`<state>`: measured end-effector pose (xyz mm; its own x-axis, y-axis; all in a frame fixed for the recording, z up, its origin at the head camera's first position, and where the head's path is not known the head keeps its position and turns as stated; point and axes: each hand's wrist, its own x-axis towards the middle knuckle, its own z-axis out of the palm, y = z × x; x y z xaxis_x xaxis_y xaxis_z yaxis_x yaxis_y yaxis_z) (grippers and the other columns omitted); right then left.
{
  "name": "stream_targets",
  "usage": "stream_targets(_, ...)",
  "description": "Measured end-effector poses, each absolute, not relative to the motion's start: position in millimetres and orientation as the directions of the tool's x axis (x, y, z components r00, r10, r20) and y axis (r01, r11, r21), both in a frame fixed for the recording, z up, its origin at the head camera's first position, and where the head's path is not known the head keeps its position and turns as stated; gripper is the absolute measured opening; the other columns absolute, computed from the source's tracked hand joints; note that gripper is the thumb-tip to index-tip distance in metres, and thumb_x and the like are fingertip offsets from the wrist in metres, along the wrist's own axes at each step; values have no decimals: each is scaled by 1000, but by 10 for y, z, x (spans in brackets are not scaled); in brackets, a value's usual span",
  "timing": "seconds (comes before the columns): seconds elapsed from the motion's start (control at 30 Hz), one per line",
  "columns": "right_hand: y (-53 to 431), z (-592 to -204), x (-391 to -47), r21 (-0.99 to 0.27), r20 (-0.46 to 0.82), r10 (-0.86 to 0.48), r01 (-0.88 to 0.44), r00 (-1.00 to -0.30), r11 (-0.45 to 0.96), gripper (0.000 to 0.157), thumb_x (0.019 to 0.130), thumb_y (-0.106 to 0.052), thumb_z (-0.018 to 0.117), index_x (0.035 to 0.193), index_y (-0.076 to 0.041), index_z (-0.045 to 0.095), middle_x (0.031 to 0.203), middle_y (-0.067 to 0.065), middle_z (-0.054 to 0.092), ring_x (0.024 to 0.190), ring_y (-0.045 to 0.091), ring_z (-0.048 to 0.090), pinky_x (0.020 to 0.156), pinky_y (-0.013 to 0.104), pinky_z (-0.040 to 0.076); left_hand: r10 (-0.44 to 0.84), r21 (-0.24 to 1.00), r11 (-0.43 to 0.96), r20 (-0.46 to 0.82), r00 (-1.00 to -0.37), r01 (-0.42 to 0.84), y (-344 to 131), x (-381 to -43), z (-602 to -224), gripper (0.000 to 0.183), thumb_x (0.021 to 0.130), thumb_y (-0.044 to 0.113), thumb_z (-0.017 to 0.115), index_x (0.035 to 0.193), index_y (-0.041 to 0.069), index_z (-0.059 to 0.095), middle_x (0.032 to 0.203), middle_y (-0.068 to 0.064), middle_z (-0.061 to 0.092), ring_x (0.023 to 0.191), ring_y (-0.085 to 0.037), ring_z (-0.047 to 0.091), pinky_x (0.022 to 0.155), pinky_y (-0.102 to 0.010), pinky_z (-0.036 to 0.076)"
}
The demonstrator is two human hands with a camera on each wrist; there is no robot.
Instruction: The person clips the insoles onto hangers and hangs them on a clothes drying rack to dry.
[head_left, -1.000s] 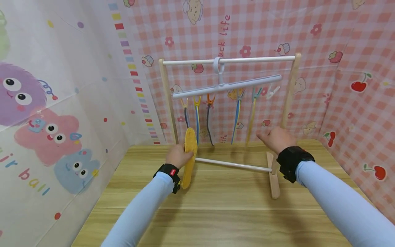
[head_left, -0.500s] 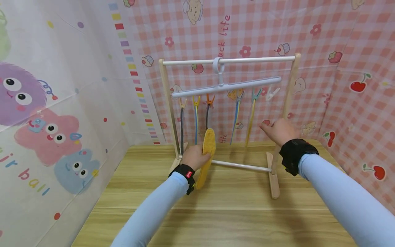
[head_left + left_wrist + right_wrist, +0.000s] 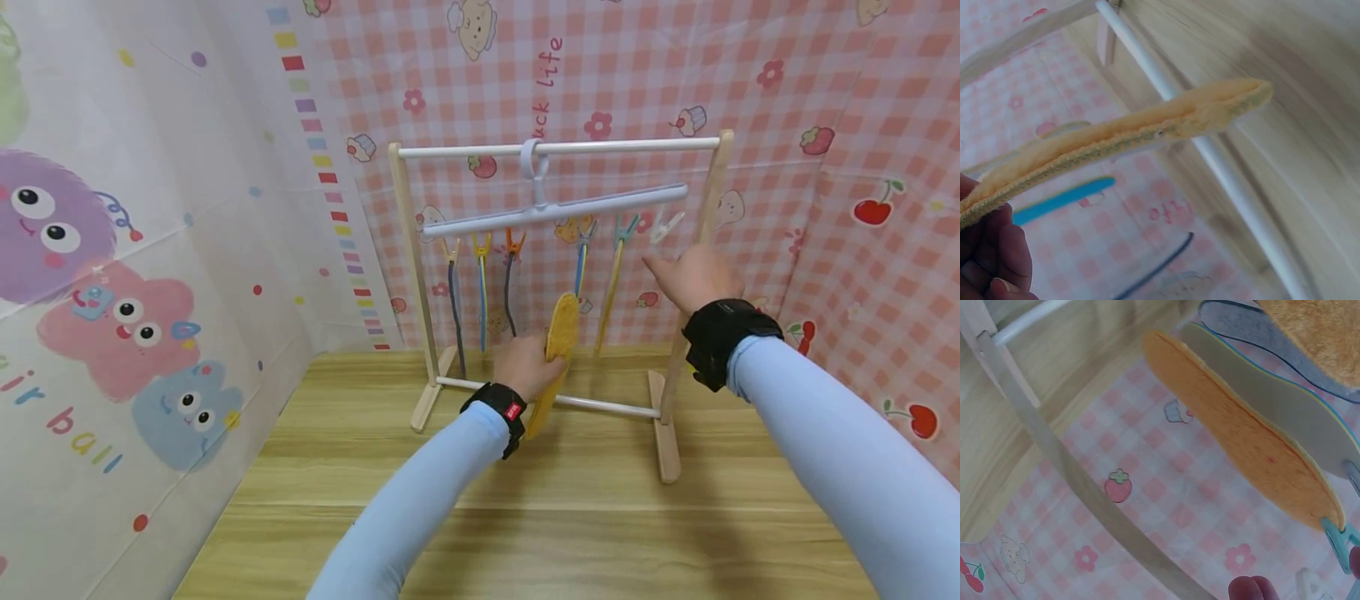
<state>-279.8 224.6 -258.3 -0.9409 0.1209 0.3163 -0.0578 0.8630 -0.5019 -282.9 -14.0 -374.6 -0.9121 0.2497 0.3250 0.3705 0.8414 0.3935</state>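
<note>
My left hand (image 3: 525,367) grips a yellow fuzzy insole (image 3: 562,329) by its edge, upright in front of the drying rack. In the left wrist view the insole (image 3: 1147,119) stretches out from the fingers, seen nearly edge-on. My right hand (image 3: 701,279) is raised near the rack's right post, with the thumb extended, just below a white clip (image 3: 666,227) that holds nothing. Left of that clip, a teal clip (image 3: 626,227) holds another yellow insole (image 3: 611,292). Apart fingertips (image 3: 1252,589) show at the bottom of the right wrist view, with nothing seen between them.
A pale blue hanger (image 3: 555,208) tilts from the rack's top rail (image 3: 630,146). More insoles, dark (image 3: 453,308) and blue (image 3: 483,308), hang from clips under it. A white lower bar (image 3: 607,407) joins wooden feet (image 3: 666,450) on the wooden table (image 3: 570,533).
My left hand has carried the yellow insole rightward along the rack, from the left post to past the middle. The right hand has risen and shifted slightly right, closer to the white clip.
</note>
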Motion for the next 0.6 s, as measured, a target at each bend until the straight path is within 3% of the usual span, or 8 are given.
stream_targets(0.23,2199,-2484,-2883,-547,358,161,-67,-920,834,68,97,-62,43,61,-5,57,51,6,45,49,27,48,46,38,36,281,296,865,386,-879,406,141,-2835,-3622,19,88,32,67,79,16,62,64,6,58,56,-10,54,47,-26,40)
stream_targets(0.43,2068,-2452,-2982,-612,400,249,-55,-882,789,61,99,-53,45,56,-9,46,50,4,39,55,30,47,53,38,35,284,248,879,413,-865,407,338,-2841,-3555,18,89,34,67,83,17,62,62,6,56,53,-8,52,44,-24,37)
stream_targets(0.53,1978,-2423,-3021,-723,339,334,-17,-880,691,56,99,-51,45,72,-3,55,68,12,53,76,35,55,67,43,43,261,248,890,411,-874,382,419,-2849,-3542,21,90,34,66,78,18,60,58,7,52,50,-8,49,45,-24,35)
stream_targets(0.6,1944,-2401,-3042,-760,311,359,-4,-880,650,57,100,-49,41,95,3,64,93,24,61,94,41,56,83,47,44,254,254,892,404,-879,375,470,-2849,-3537,24,90,34,67,74,19,57,56,8,50,50,-8,48,45,-25,34)
